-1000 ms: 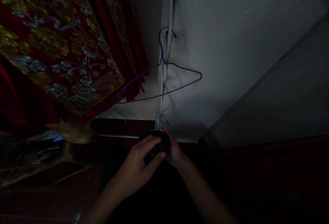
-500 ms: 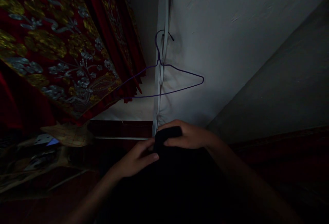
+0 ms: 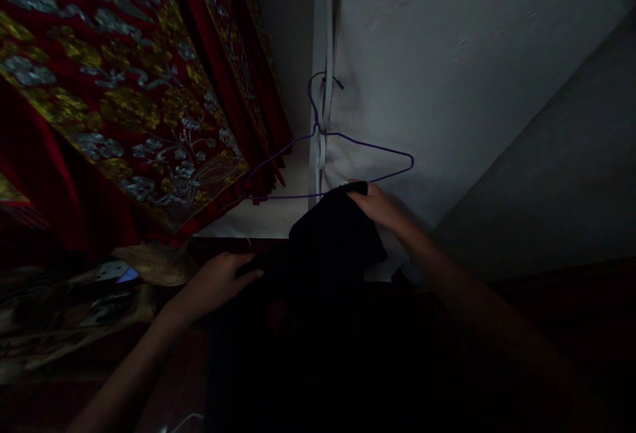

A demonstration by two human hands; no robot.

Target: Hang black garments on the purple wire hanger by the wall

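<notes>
A black garment point(image 3: 332, 241) hangs between my hands; the dark hides its exact kind and lower outline. My right hand point(image 3: 372, 202) is closed on its upper edge, just below the bottom bar of a purple wire hanger point(image 3: 373, 145). At the garment's left side, my left hand point(image 3: 226, 281) pinches the cloth between thumb and fingers. The hanger's hook hangs on a pale strip or cable point(image 3: 328, 36) running down the wall, with no cloth on it. Part of the garment's raised edge overlaps the hanger's lower bar in view.
At left hangs a red cloth point(image 3: 134, 108) with gold and silver sequin flowers, its fringe touching the hanger's left end in view. Below it stands a low wooden piece point(image 3: 159, 264) with things on it. A pale wall point(image 3: 472, 89) fills the right.
My hands have moved apart, the right one up and to the right toward the hanger, the left one to the left. The black garment, bunched before, is now spread between them.
</notes>
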